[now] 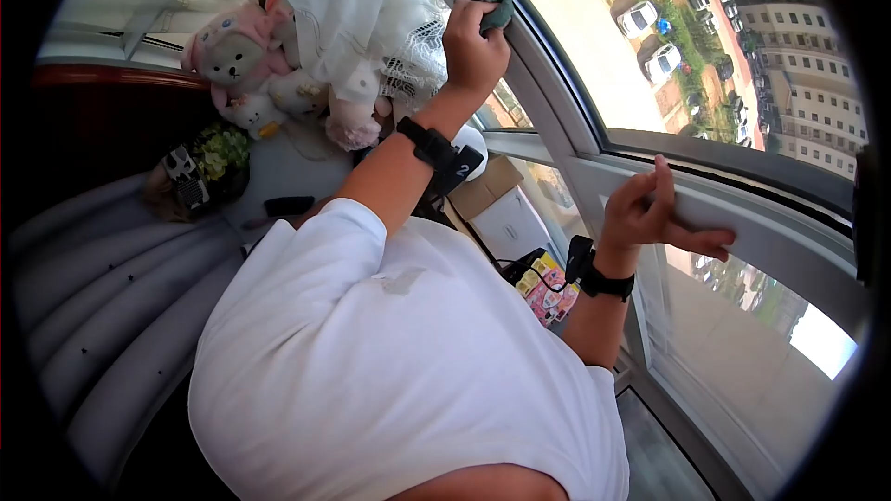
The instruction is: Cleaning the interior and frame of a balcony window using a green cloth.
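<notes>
My left hand (477, 49) is closed around a crumpled dark green cloth (495, 8). It presses the cloth against the light grey window frame (550, 94), beside the glass pane. Lower down on the right, my right hand (639, 212) rests at the frame's lower rail (748, 212) with its fingers spread and nothing held. Its palm is hidden from this angle. Both wrists carry black straps with small devices, and a cable runs from the right one.
Beside my left forearm, a white lace curtain (348, 7) hangs over several plush toys (237, 62). A wrapped bouquet (205, 160) lies by grey fabric (125, 292). Near the lower glass stand a cardboard box (491, 184) and a colourful package (553, 289). Parked cars and buildings show outside.
</notes>
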`<control>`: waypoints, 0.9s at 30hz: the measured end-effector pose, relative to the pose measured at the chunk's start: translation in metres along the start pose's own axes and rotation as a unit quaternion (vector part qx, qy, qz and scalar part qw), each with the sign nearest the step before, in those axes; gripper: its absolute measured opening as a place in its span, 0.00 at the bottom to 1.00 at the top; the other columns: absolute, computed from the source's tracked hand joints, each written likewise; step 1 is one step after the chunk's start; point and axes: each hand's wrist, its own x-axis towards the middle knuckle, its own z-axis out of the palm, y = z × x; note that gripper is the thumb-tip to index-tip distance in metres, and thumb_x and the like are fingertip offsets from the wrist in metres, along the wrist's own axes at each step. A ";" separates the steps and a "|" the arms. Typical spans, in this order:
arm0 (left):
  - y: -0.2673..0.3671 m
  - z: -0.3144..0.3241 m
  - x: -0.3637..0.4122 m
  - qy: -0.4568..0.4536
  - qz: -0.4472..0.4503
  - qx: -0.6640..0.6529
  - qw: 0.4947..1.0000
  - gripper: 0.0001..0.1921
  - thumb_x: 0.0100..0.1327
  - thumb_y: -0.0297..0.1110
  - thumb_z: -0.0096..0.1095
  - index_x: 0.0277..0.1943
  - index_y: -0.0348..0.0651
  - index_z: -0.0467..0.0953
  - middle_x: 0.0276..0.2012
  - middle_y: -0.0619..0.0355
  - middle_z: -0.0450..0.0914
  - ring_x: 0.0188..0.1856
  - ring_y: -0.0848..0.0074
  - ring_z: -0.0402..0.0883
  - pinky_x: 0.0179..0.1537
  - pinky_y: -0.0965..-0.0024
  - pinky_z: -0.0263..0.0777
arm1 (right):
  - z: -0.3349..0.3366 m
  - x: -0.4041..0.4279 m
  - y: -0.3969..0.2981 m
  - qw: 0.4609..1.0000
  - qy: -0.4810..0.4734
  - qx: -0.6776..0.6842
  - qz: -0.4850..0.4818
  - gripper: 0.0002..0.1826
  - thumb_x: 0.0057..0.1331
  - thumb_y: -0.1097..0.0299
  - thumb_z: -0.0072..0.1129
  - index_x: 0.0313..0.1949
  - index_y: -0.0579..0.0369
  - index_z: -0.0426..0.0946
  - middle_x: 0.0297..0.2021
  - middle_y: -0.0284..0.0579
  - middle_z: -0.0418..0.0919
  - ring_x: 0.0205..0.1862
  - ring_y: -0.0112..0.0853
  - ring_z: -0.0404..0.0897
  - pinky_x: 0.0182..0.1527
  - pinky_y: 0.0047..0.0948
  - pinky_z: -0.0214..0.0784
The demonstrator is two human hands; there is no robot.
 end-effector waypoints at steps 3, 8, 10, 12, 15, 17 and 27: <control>-0.027 0.000 0.040 0.061 0.015 0.039 0.997 0.07 0.52 0.23 0.66 0.33 0.35 0.75 0.32 0.47 0.75 0.34 0.51 0.76 0.35 0.59 0.71 | 0.001 0.002 -0.004 1.000 -0.001 -0.003 0.001 0.08 0.60 0.67 0.55 0.35 0.35 0.81 0.71 0.68 0.24 0.68 0.64 0.09 0.60 0.72 0.10; 0.022 -0.006 -0.023 -0.046 -0.027 -0.021 0.998 0.08 0.52 0.25 0.69 0.34 0.35 0.76 0.31 0.48 0.76 0.34 0.53 0.78 0.36 0.62 0.72 | 0.003 0.002 -0.004 1.000 0.006 -0.011 -0.003 0.08 0.60 0.68 0.56 0.35 0.35 0.81 0.71 0.67 0.24 0.69 0.63 0.10 0.60 0.72 0.11; 0.027 -0.005 -0.038 -0.069 -0.028 -0.052 0.996 0.09 0.51 0.23 0.68 0.35 0.36 0.76 0.31 0.48 0.76 0.34 0.54 0.78 0.35 0.63 0.73 | 0.000 0.001 -0.003 1.000 -0.004 -0.015 -0.001 0.08 0.60 0.68 0.56 0.35 0.35 0.81 0.71 0.67 0.24 0.68 0.63 0.10 0.61 0.71 0.10; 0.015 -0.004 -0.028 -0.057 0.003 -0.043 0.997 0.09 0.51 0.22 0.68 0.35 0.36 0.77 0.31 0.48 0.77 0.34 0.54 0.78 0.35 0.63 0.73 | 0.000 0.000 -0.001 1.000 0.001 -0.001 0.000 0.08 0.60 0.68 0.56 0.35 0.35 0.81 0.71 0.67 0.24 0.68 0.63 0.09 0.61 0.71 0.10; -0.002 -0.004 0.001 -0.003 0.014 -0.013 1.000 0.08 0.51 0.21 0.67 0.35 0.35 0.77 0.32 0.49 0.79 0.35 0.54 0.79 0.37 0.62 0.74 | -0.002 0.000 -0.001 1.000 0.002 0.011 0.003 0.08 0.60 0.68 0.56 0.35 0.35 0.81 0.71 0.67 0.24 0.68 0.63 0.09 0.61 0.71 0.09; -0.009 -0.003 0.014 0.018 -0.006 0.014 1.000 0.08 0.52 0.22 0.68 0.36 0.34 0.78 0.33 0.49 0.79 0.35 0.54 0.79 0.38 0.63 0.73 | -0.001 0.001 -0.002 1.000 0.001 0.012 0.007 0.08 0.60 0.68 0.56 0.35 0.35 0.81 0.71 0.67 0.24 0.68 0.63 0.09 0.61 0.70 0.09; -0.008 -0.003 -0.004 0.002 0.004 0.020 1.000 0.09 0.51 0.21 0.67 0.36 0.34 0.77 0.33 0.48 0.78 0.35 0.54 0.78 0.38 0.63 0.73 | 0.001 -0.002 0.001 1.000 0.005 -0.003 -0.004 0.08 0.60 0.67 0.55 0.35 0.35 0.81 0.71 0.66 0.25 0.68 0.63 0.09 0.60 0.72 0.11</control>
